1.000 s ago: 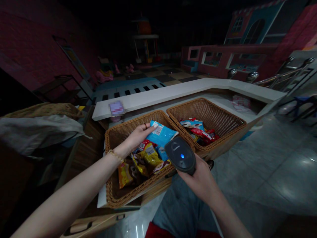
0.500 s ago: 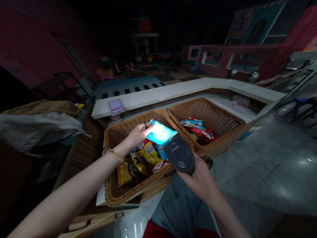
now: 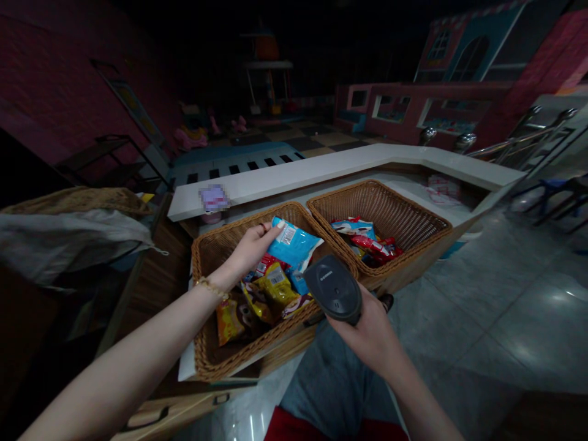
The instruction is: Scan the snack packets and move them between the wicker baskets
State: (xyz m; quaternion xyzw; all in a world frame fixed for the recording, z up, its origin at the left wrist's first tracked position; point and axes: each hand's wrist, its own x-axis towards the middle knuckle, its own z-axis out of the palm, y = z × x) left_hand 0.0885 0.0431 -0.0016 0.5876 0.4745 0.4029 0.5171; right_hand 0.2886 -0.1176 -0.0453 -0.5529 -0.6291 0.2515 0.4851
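Observation:
My left hand (image 3: 250, 248) pinches a blue snack packet (image 3: 294, 243) by its left end, its white barcode label facing up. The packet hangs over the left wicker basket (image 3: 225, 369), which holds several yellow, red and blue snack packets (image 3: 277, 283). In my right hand (image 3: 367, 331) is a black barcode scanner (image 3: 334, 289), its head pointing toward the blue packet and close to its lower right edge. The scanner's handle is mostly hidden by the hand. A second wicker basket (image 3: 404, 211) stands against the first on the right, with red and blue packets (image 3: 374, 245) inside.
Behind the baskets runs a raised white counter ledge (image 3: 294, 176), with a blurred purple item (image 3: 214, 198) at its left. A pale cloth bag (image 3: 78, 242) lies on the left. White-and-red bundled material (image 3: 443, 188) sits on the shelf at right. Below are wooden drawers (image 3: 184, 407).
The scanner's blue light, lit at first, is off. A bright light fell on the blue packet half a second ago and is gone. The packet has shifted slightly left and up.

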